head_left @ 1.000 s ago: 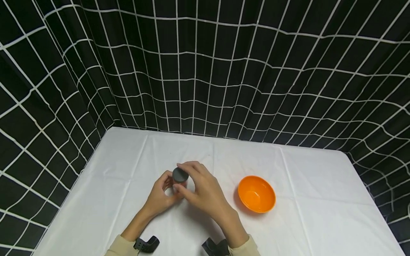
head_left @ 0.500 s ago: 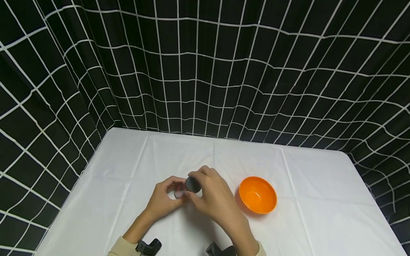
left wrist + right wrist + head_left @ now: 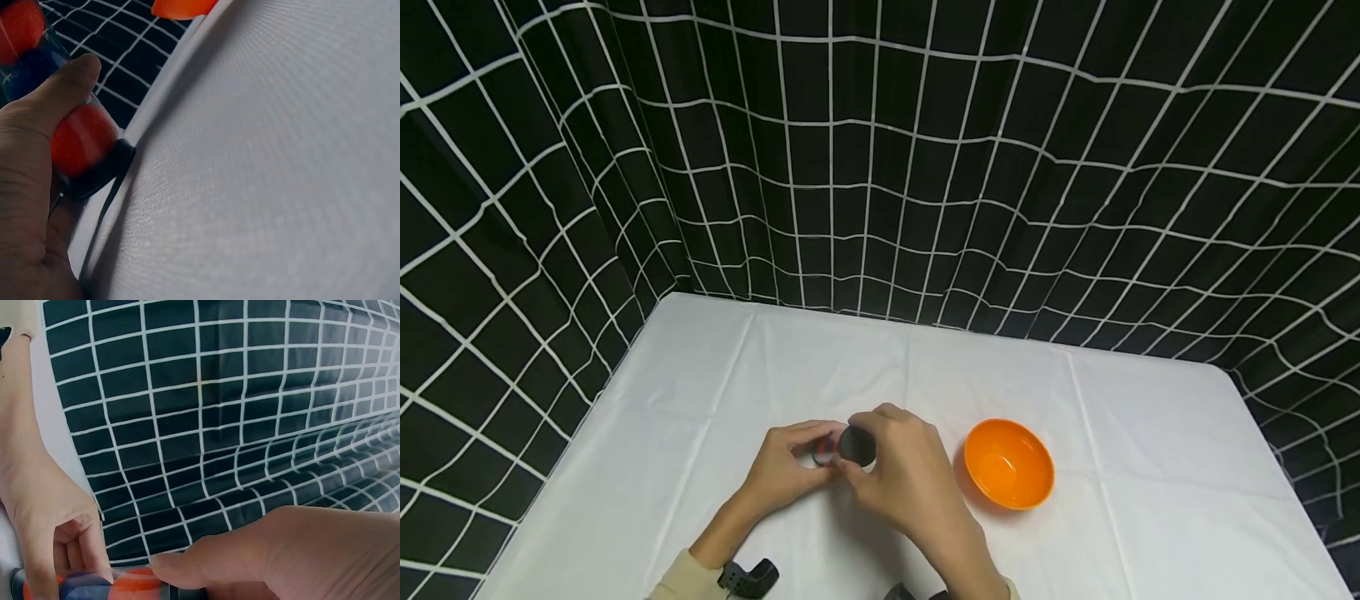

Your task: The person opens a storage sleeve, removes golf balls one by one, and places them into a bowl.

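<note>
A clear tube (image 3: 826,448) with red-orange balls (image 3: 81,139) and a dark blue ball (image 3: 32,70) inside is tilted toward the right, close over the table. My left hand (image 3: 781,468) grips its body, thumb along one side. At the tube's upper right end, the fingers and thumb of my right hand (image 3: 910,477) pinch around the dark round cap (image 3: 857,447). A black base (image 3: 100,172) closes the other end in the left wrist view. In the right wrist view the tube lies across the bottom edge, partly cut off, between both hands.
An orange bowl (image 3: 1009,463) stands on the white-covered table (image 3: 1150,433), just right of my right hand. Behind the table hangs a black curtain (image 3: 910,167) with a white grid. A black strap (image 3: 748,578) is on the left wrist.
The tube has gone from nearly upright to tilted, its cap swinging to the right and nearer to me. Both hands have kept hold, the right shifting right and down with the cap.
</note>
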### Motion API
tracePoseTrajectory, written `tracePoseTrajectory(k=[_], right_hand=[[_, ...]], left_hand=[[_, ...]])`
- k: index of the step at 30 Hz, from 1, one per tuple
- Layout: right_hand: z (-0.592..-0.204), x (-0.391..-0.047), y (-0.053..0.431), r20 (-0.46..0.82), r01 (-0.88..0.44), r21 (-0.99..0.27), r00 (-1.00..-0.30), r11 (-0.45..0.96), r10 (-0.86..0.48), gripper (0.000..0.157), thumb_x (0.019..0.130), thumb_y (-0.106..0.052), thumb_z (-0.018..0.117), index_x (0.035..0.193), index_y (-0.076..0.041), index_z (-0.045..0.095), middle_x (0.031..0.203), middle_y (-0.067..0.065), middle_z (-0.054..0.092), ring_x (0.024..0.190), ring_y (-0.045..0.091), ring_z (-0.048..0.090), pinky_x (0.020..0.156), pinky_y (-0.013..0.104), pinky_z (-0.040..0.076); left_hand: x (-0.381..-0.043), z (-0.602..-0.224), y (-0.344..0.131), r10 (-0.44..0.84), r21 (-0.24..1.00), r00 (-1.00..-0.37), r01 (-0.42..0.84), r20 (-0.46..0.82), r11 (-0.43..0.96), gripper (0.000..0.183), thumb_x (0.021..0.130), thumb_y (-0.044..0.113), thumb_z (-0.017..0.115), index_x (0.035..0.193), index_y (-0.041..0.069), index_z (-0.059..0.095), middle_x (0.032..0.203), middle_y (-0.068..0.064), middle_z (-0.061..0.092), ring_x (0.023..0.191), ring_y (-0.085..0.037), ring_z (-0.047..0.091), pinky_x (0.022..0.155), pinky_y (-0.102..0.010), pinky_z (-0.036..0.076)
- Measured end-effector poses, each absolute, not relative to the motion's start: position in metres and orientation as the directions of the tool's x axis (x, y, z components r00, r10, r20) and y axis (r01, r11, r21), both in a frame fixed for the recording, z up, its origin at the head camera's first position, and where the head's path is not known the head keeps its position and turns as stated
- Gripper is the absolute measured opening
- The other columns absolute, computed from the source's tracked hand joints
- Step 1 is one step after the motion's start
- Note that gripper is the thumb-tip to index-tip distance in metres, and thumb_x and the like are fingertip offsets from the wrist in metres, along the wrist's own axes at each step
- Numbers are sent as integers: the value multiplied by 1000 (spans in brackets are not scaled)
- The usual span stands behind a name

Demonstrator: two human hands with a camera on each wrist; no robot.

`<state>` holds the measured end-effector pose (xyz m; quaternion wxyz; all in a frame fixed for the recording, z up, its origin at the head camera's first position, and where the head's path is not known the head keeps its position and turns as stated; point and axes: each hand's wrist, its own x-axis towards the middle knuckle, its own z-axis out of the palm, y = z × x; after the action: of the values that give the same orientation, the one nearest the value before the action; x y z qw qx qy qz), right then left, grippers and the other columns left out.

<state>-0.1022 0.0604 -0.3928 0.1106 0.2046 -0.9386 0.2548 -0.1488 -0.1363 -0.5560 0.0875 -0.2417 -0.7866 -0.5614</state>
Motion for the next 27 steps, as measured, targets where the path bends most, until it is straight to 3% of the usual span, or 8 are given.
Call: tracePoseTrajectory(k=[9,16,27], right_hand=[[-390,-107,59,303,-448,-483,-892,752,-336,28,68,-15,94,92,-15,81,83,-4,75,75,11,67,68,24,52],[-387,-94,56,270,-395,-464,-915,793,-298,34,69,-11,96,99,-9,79,89,2,66,72,14,62,69,26,55],[-393,-92,51,305,-372,-448,-918,813,-253,35,70,-11,97,100,-8,79,93,5,68,78,17,64,74,32,60]], left_hand=[[-146,-549,-140,256,874,-894,426,367,235,48,78,8,93,123,15,79,122,-1,80,119,-15,75,108,-27,57],[-144,-549,-139,272,865,-885,442,378,238,46,78,10,94,122,15,80,122,-1,80,117,-17,76,107,-28,58],[-145,-551,-137,280,863,-879,450,385,228,45,79,10,93,122,16,80,120,0,81,116,-17,77,107,-29,58]])
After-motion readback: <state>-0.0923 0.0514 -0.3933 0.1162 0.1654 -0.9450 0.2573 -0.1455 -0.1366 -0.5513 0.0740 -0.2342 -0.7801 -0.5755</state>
